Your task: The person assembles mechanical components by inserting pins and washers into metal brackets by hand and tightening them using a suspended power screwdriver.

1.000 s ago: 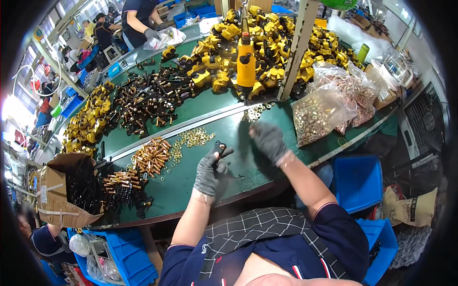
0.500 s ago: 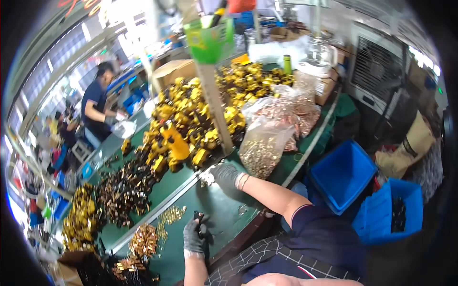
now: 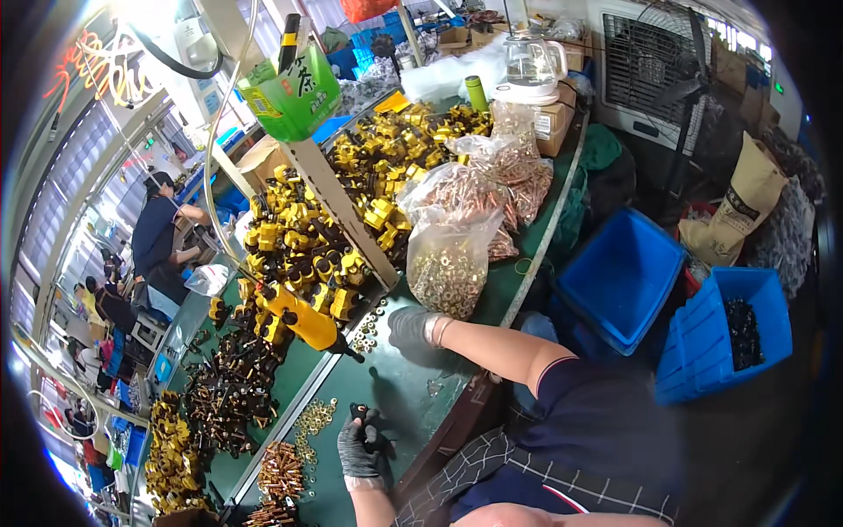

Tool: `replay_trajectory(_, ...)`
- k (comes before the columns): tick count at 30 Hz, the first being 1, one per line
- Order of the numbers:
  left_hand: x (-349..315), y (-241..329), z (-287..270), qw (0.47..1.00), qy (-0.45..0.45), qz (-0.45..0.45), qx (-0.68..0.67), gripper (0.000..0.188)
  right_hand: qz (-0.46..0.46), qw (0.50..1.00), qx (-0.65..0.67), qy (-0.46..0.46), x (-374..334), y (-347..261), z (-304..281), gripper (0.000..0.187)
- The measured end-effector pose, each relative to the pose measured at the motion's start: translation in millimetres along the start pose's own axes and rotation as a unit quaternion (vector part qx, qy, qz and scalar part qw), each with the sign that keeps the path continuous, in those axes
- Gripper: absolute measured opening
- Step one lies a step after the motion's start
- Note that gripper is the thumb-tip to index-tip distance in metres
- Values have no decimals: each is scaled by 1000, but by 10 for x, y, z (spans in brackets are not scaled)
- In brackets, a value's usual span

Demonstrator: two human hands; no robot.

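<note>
My left hand [image 3: 358,450], in a grey glove, is closed on a small black part [image 3: 358,411] above the green tabletop. My gloved right hand [image 3: 413,330] is low over the table, just right of some scattered small brass nuts [image 3: 365,332]; its fingers are blurred and anything under them is hidden. A yellow power screwdriver [image 3: 303,320] hangs tilted left of that hand, its dark tip toward the near side. More loose brass nuts [image 3: 313,423] lie left of my left hand, beside a heap of copper-coloured pins [image 3: 281,470].
Yellow-and-black parts [image 3: 299,241] are piled beyond a metal post [image 3: 342,211]. Dark parts with brass ends [image 3: 228,391] lie at left. Clear bags of nuts [image 3: 450,268] and copper-coloured pieces [image 3: 518,184] stand at the far right. Blue bins [image 3: 622,279] sit off the table's right edge.
My view has turned, so the scene sits differently. The nuts by my right hand now show spread out, with the hand to their right. My left hand still holds the black part.
</note>
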State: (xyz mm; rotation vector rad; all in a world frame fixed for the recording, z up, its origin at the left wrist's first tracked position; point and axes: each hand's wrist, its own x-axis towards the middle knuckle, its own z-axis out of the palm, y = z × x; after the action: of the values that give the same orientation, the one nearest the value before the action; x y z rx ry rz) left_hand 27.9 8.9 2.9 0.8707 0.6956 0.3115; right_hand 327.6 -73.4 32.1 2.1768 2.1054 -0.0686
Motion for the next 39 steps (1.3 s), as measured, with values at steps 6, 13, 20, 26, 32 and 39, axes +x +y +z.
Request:
replay_trajectory(6,24,-35,-113,996,-71,13,-42,33,161,963,195,89,-47,-202,50,23)
replay_trajectory(13,26,-47,-79,998,-54,23,-28,30,-46,957,185,217,153,-583,429,23)
replay_trajectory(20,145,-68,-102,997,-3,66,33,27,-144,944,188,228,196,-1203,-73,21)
replay_trajectory(26,182,-112,-133,995,-16,96,27,32,-225,955,86,171,387,-1179,-50,16)
replay_trajectory(32,126,-49,-88,996,-25,71,42,35,-247,962,53,109,376,-1168,-118,15)
replay_trajectory(39,197,-106,-199,998,-20,60,10,32,-219,971,27,94,354,-1230,-229,11)
